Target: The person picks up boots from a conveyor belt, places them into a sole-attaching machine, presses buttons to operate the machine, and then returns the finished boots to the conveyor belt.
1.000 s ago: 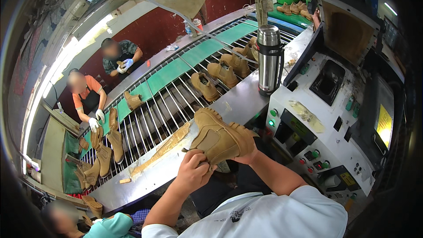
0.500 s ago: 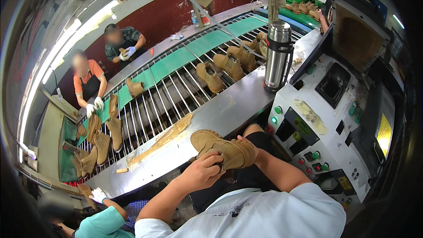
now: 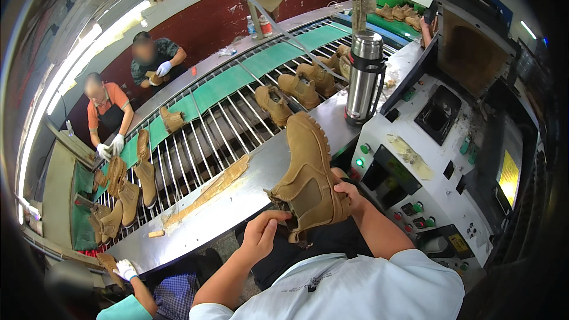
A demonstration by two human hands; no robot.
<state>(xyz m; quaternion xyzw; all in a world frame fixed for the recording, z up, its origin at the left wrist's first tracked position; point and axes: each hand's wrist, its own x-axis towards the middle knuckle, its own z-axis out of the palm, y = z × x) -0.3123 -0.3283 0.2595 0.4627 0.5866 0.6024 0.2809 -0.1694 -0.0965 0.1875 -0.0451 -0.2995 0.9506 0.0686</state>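
A tan ankle boot [image 3: 308, 172] with an elastic side panel and a lugged sole is held up before me, its toe pointing up and away. My right hand [image 3: 351, 198] grips it around the heel, though most of those fingers are hidden behind the boot. At the boot's collar, my left hand [image 3: 261, 235] is closed, its forefinger and thumb at the edge of the opening. What the left fingertips hold inside is partly hidden.
A metal ledge [image 3: 213, 225] borders a roller conveyor [image 3: 219, 124] carrying several tan boots. A steel flask [image 3: 364, 77] stands on the ledge. To the right is a white machine [image 3: 409, 160] with buttons and a raised lid [image 3: 474, 47]. Gloved co-workers handle boots at left.
The boot has swung from lying sideways to toe-up, showing its side panel. My left hand has shifted lower left to the collar; my right hand stays at the heel.
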